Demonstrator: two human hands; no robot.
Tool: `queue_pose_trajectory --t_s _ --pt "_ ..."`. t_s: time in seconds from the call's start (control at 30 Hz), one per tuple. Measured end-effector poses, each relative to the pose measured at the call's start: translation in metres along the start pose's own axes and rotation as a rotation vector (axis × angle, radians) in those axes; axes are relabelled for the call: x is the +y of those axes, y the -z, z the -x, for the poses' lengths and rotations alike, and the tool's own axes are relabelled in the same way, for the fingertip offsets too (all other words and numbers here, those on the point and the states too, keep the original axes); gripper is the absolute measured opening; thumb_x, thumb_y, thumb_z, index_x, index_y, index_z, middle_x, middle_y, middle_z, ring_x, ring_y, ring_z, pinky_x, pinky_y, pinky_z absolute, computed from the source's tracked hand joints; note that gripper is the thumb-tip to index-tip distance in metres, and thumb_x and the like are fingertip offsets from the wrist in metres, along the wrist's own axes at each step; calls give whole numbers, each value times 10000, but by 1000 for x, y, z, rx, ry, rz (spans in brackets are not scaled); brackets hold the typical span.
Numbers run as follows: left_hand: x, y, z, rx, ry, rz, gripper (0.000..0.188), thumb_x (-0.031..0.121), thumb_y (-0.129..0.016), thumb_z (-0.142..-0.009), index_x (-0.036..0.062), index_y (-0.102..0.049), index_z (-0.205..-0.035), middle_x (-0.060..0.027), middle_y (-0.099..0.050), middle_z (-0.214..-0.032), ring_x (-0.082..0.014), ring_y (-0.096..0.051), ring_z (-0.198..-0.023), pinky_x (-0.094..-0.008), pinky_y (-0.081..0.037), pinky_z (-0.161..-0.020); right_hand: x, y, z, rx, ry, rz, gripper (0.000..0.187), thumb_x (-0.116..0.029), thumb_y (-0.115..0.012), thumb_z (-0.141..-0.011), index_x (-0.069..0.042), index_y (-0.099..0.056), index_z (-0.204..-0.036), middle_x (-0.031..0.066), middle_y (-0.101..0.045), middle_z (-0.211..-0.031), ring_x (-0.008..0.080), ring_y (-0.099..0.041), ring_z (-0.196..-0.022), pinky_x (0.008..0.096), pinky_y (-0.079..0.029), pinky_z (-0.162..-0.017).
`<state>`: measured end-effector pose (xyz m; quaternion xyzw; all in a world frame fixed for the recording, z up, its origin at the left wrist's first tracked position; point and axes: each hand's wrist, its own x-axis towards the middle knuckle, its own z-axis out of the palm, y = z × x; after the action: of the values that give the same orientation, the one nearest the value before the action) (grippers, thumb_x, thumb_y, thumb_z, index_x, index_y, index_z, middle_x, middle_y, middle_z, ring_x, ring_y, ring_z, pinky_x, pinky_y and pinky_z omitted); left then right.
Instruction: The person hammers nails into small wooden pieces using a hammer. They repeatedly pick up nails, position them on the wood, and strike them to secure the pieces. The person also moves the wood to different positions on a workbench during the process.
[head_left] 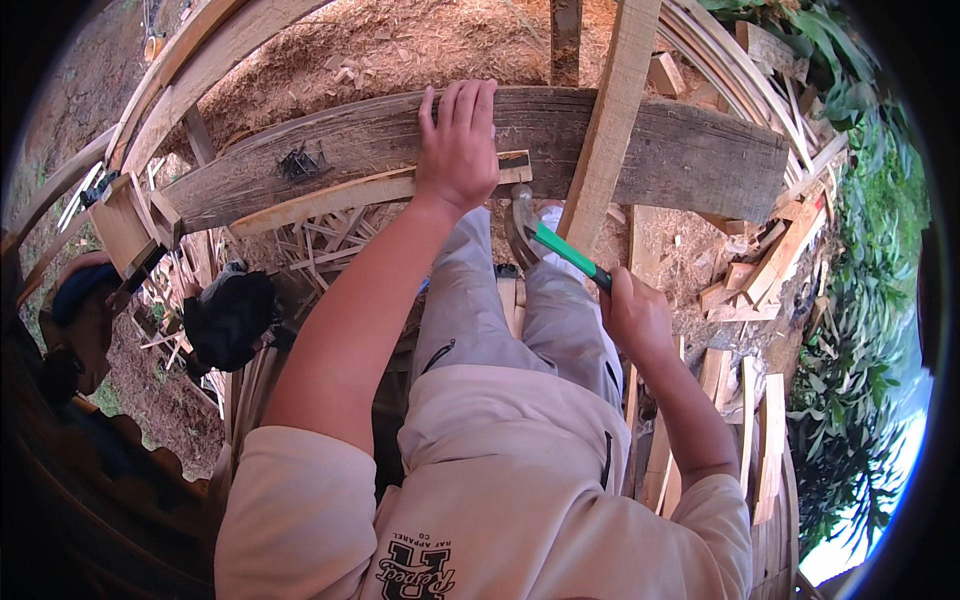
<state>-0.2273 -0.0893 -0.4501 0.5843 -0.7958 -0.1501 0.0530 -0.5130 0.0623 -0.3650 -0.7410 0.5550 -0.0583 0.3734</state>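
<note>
A weathered grey wooden plank (690,150) lies crosswise in front of me. Along its near edge runs a narrow, pale strip of wood (330,200), with a dark patch near its right end. My left hand (458,150) is closed over this strip, its fingers reaching across the plank to the far edge. In my right hand (637,313) is a claw hammer (565,248) with a green and black handle. The hammer's head is beside the right end of the strip; whether they touch I cannot tell. A small heap of dark nails (300,163) sits on the plank to the left.
A long timber (612,110) slants across the plank on the right. Wood offcuts (765,260) and stacked boards (770,440) lie at the right, beside green plants (860,330). Sawdust (450,45) covers the ground beyond. Another person (85,310) is at the far left, near a black bundle (230,318).
</note>
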Motion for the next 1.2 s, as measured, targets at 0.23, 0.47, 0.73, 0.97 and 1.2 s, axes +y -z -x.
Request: queue_pose_trajectory --t_s 0.23,0.47,0.73,0.97,1.2 --pt "-2 0 -5 1 3 0 596 104 -554 -966 45 -440 -1548 -145 -500 -1516 -326 -420 -1472 -591 -207 -1272 -5 8 0 134 177 -53 221 -120 -756 -868 -31 -597 -993 104 -595 -723 321 -626 -568 439 -514 -508" --pt "-2 0 0 -10 10 -14 578 123 -522 -981 48 -439 -1549 -145 -499 -1517 -324 -421 -1472 -587 -210 -1271 -25 25 20 110 257 -184 177 -94 -712 -906 -27 -564 -977 145 -599 -714 371 -623 -577 479 -505 -522" --pt "0 -4 1 7 11 1 575 141 -531 -980 41 -443 -1539 -152 -509 -1503 -338 -428 -1469 -592 -207 -1272 -16 23 11 90 288 -139 145 -59 -691 -895 -10 -578 -972 143 -611 -726 344 -656 -610 466 -526 -538" --pt "-1 0 -1 2 3 0 567 133 -529 -985 44 -444 -1539 -151 -504 -1511 -333 -423 -1471 -589 -208 -1271 6 3 3 -30 -25 11 233 -90 -765 -835 -31 -595 -983 136 -594 -726 336 -628 -574 458 -523 -524" --pt "-2 -2 0 -4 -2 -15 573 128 -537 -987 43 -442 -1546 -155 -503 -1514 -342 -421 -1469 -588 -208 -1271 5 -4 -5 -23 -10 39 181 -91 -739 -865 -48 -577 -934 121 -598 -725 326 -624 -563 453 -530 -520"
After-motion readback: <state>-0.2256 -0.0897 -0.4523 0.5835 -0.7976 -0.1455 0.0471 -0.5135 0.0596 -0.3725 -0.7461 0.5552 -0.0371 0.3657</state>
